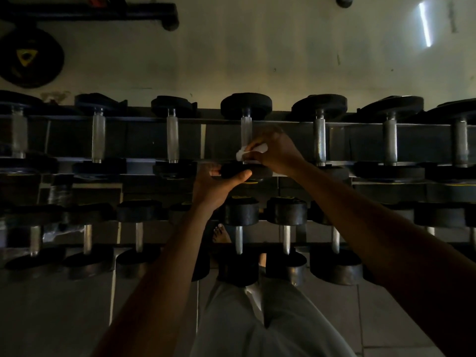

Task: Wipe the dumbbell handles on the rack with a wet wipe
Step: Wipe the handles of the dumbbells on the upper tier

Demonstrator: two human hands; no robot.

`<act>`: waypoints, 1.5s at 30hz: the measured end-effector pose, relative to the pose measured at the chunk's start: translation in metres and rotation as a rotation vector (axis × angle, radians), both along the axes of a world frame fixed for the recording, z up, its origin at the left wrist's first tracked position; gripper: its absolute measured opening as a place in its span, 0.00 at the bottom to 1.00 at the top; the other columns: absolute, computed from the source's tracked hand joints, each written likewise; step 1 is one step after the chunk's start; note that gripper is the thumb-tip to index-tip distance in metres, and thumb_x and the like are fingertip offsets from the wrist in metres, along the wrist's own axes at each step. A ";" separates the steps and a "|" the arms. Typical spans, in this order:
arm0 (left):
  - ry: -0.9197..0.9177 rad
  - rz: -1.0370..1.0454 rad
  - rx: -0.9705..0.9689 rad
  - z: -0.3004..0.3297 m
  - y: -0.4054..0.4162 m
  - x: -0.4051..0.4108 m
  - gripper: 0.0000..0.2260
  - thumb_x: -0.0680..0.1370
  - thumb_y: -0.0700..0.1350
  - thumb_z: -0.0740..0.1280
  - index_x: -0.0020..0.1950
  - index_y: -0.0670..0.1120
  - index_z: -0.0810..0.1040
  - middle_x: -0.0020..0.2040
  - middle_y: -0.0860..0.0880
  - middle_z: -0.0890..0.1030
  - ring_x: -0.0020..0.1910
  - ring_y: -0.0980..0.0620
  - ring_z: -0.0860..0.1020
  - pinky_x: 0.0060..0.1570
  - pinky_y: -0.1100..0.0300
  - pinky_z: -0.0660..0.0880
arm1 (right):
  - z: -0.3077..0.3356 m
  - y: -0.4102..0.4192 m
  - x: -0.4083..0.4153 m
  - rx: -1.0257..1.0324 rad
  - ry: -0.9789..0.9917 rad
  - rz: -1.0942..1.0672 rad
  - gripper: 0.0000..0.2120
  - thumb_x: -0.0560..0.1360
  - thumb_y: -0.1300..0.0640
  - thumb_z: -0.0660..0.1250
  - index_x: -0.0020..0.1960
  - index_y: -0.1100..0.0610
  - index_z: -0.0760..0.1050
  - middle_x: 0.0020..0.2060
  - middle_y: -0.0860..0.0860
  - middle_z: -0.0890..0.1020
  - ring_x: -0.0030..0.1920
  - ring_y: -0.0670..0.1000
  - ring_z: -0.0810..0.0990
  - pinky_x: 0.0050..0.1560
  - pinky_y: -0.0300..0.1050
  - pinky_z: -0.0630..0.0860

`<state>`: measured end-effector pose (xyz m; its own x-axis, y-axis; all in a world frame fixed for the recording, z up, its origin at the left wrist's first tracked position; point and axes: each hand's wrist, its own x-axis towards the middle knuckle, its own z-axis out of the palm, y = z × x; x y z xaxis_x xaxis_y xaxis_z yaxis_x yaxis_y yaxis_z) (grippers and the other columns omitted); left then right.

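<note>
In the middle of the frame, my right hand pinches the white wet wipe on the shiny metal dumbbell handle. My left hand grips its black round end. I should rub slowly all around.

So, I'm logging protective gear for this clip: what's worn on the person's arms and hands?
Nothing visible: the left hand and right hand are bare, without gloves, and both forearms are unsleeved as far as the frame shows. No watch, ring or band is discernible in the dim light.
</note>
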<state>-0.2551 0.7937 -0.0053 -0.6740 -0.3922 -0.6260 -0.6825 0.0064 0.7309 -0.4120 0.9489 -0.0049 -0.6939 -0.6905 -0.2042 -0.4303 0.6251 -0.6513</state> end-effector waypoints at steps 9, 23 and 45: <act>0.002 0.068 -0.027 -0.015 -0.001 0.000 0.42 0.59 0.68 0.84 0.66 0.53 0.76 0.60 0.55 0.81 0.60 0.56 0.80 0.59 0.56 0.78 | -0.026 -0.031 -0.027 -0.059 0.289 -0.368 0.10 0.75 0.42 0.74 0.52 0.46 0.84 0.49 0.45 0.84 0.51 0.48 0.78 0.56 0.46 0.72; 0.004 0.081 -0.020 -0.028 -0.002 0.001 0.36 0.60 0.68 0.85 0.61 0.55 0.78 0.56 0.58 0.81 0.56 0.60 0.80 0.50 0.62 0.77 | -0.028 -0.066 -0.011 0.083 0.476 -0.442 0.08 0.78 0.46 0.70 0.57 0.42 0.82 0.53 0.44 0.85 0.60 0.51 0.78 0.60 0.53 0.73; 0.012 0.076 -0.008 -0.033 -0.002 0.003 0.39 0.59 0.70 0.85 0.63 0.55 0.77 0.58 0.57 0.82 0.57 0.58 0.81 0.58 0.57 0.80 | -0.018 -0.058 -0.009 -0.337 -0.399 -0.996 0.05 0.79 0.50 0.71 0.53 0.50 0.83 0.44 0.42 0.83 0.46 0.40 0.82 0.40 0.35 0.75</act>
